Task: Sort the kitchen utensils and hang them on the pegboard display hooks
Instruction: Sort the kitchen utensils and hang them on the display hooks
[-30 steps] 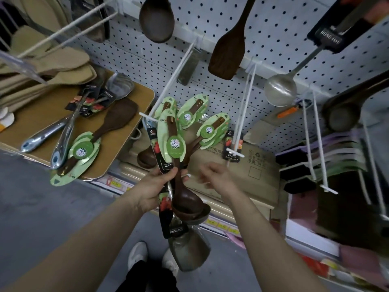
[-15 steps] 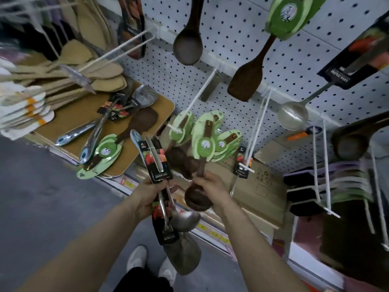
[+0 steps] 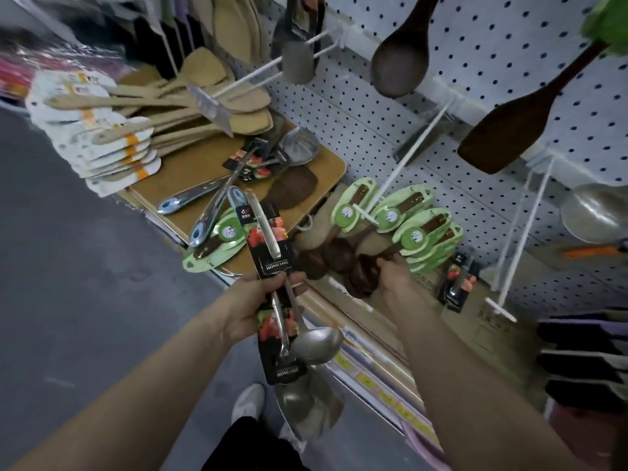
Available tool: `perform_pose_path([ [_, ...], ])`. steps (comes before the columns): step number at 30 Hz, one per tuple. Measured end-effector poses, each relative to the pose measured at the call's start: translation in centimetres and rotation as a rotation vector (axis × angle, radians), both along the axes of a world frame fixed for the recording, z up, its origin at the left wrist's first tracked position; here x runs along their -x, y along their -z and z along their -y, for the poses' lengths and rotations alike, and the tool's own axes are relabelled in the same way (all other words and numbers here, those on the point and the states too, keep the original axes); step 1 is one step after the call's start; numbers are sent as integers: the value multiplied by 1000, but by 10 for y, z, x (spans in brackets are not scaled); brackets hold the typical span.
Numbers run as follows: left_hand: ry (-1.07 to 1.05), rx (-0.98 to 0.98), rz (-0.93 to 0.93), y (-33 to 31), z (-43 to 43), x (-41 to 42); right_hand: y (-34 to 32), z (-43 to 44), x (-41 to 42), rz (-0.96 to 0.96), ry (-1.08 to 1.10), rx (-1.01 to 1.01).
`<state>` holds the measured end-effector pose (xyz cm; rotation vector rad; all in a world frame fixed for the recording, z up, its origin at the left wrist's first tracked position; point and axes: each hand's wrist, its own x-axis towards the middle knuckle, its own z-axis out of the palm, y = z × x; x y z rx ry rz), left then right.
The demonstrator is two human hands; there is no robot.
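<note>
A white pegboard [image 3: 475, 45] is seen above a brown bench [image 3: 159, 188] carrying utensils. Steel ladles [image 3: 317, 341] are clamped in the left grip [image 3: 251, 304]. The wooden spoon [image 3: 365, 271], clasped by the right grip [image 3: 396, 280], has been moved up to the hook [image 3: 401, 161].

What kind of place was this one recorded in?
Probably a shop's kitchenware aisle: a pegboard with white hooks, carded spoons hanging in a bunch, and yellow price labels beneath.

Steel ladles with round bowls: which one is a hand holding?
The black-carded steel ladle gripped by the left hand; the other ladle hangs untouched on the white pegboard.
</note>
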<state>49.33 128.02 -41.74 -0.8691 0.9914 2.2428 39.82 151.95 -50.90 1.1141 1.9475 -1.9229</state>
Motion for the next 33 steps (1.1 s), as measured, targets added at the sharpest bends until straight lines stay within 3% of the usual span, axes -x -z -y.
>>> perform_pose_path([
  [5,39,18,10,3,-17,7,-8,-11,-6,-2,-54,39],
  [10,105,45,-4,2,-35,11,-28,-18,-21,37,-148,-379],
  [13,180,56,6,0,-48,13,-59,-7,-47,6,-360,-197],
  [16,222,131,3,-6,-61,17,-85,9,-71,58,-799,-1],
  [18,247,144,-23,-9,-73,19,-89,8,-82,61,-904,81],
  [28,312,79,-104,-15,-132,19,-92,-64,-124,13,-440,3],
  [33,304,73,-62,-9,-139,23,-45,-125,-125,110,-111,-218],
])
